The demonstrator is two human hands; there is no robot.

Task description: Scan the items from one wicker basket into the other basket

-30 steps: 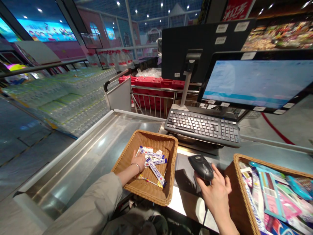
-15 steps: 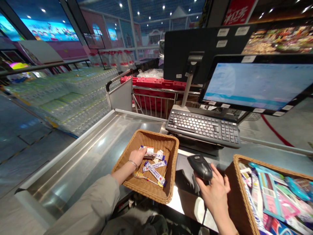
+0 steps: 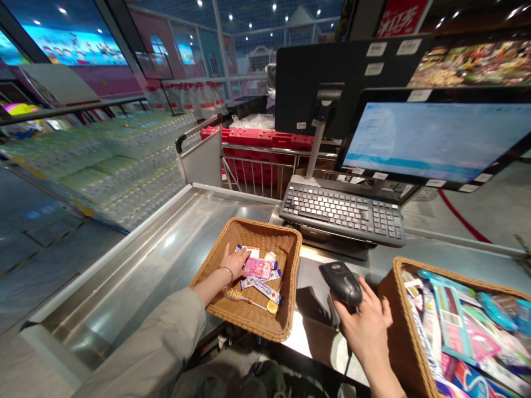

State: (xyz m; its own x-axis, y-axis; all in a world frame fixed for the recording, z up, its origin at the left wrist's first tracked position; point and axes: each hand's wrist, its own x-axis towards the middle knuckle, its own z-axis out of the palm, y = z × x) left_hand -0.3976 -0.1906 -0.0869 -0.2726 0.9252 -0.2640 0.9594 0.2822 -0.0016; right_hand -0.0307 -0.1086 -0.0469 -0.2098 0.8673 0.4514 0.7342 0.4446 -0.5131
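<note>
My left hand (image 3: 235, 263) is inside the left wicker basket (image 3: 265, 327), palm down with its fingers stretched out. Its fingertips are at the edge of a small pink packet (image 3: 258, 268), which lies over several white-and-blue candy sticks (image 3: 265, 289). Below them in the same basket is a lollipop-like sweet with a striped wrapper (image 3: 234, 294) and a yellow end. My right hand (image 3: 367, 323) grips a black barcode scanner (image 3: 341, 282), held above the counter between the two baskets. The scanner partly hides the right fingers.
A second wicker basket (image 3: 409, 331) on the right is full of packaged sweets and toothpaste-like boxes. Behind the baskets stand a black keyboard (image 3: 342, 213) and a lit monitor (image 3: 435, 143). The metal counter (image 3: 166, 260) has a raised left edge; a trolley (image 3: 257, 171) stands beyond.
The packet at my left hand has turned from edge-on to flat, showing its pink face. The left fingers have spread. My right hand keeps the scanner in nearly the same place.
</note>
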